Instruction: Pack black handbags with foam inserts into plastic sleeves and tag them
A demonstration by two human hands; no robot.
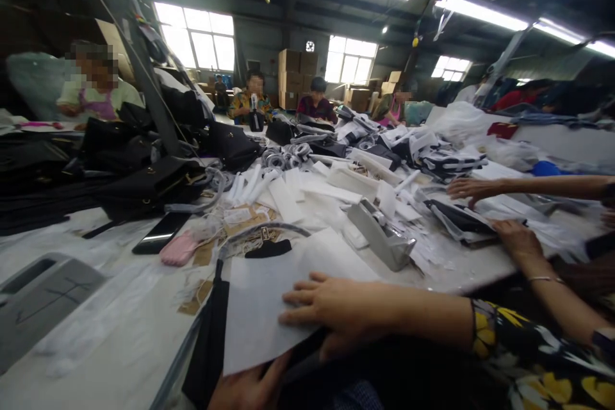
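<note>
A black bag with a plastic-wrapped handle is in front of me at the table's near edge. Over it lies a sheet of white paper. My right hand rests on the sheet, palm down, with its fingers spread. Low in the view, my left hand grips the bag's near side, its fingers partly hidden by the paper's lower edge. A buckle shows at the handle's base.
Left of the bag lie a phone, a pink case and a grey tape dispenser. Ahead stands a grey box-shaped holder amid white strips. At right, a co-worker's hands touch a plastic-wrapped black item. Black bags are heaped left.
</note>
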